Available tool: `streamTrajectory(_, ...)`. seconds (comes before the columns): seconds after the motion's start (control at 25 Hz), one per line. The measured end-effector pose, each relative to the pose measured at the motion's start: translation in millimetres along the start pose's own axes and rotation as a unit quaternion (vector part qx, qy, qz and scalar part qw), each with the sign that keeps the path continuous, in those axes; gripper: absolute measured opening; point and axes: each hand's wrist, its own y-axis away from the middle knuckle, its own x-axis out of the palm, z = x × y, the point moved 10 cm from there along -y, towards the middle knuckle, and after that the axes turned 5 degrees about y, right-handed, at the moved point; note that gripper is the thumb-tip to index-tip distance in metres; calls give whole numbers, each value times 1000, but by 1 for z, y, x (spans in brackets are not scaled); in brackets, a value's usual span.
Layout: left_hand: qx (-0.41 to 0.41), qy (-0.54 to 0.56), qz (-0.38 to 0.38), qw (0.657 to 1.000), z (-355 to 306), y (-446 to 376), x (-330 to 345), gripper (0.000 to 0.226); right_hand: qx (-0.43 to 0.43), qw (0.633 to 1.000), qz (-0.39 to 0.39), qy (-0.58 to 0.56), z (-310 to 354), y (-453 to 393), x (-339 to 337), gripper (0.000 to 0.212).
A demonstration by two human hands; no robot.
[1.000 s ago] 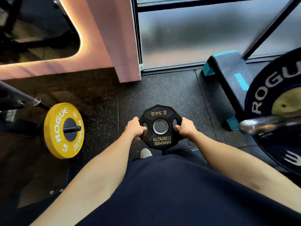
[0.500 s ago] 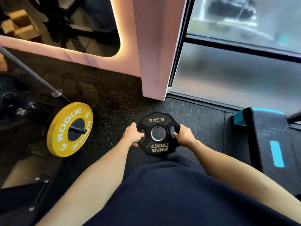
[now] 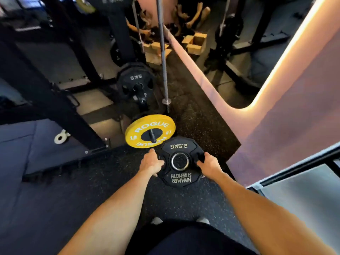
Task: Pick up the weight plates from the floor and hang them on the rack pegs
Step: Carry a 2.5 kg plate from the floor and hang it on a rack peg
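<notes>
Gripping the 2.5 kg Hammer Strength plate through its side slots, left hand and right hand curl tight; misjudge the peg and it clips the yellow Rogue plate.

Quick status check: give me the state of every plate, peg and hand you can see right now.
2.5 kg plate: held off the floor, not yet hung.
Left hand: grips its left edge.
Right hand: grips its right edge.
Yellow Rogue plate: hung on a peg.
5 kg plate: hung on a peg.
</notes>
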Motion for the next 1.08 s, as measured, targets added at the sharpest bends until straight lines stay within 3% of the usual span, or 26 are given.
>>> streamTrajectory(0.2, 46, 64, -122, 989, -36, 3, -124, 37, -123, 992, -28, 13, 134, -33, -47, 29)
streamTrajectory(0.48, 163, 82, -258, 949, -130, 39, -296, 28, -272, 955, -118, 1, 306, -25, -155, 25)
streamTrajectory(0.68, 220, 68, -317, 920, -199, 79, -392, 28, -385, 909, -153, -46, 400, 12, -234, 38)
streamTrajectory(0.88, 274, -45, -409, 869, -259, 124, -450, 25, -421, 880, -215, -44, 455, 37, -299, 34)
streamTrajectory(1.08, 269, -159, -491, 813, -291, 131, -482, 31, -423, 873, -237, -60, 489, 27, -326, 33)
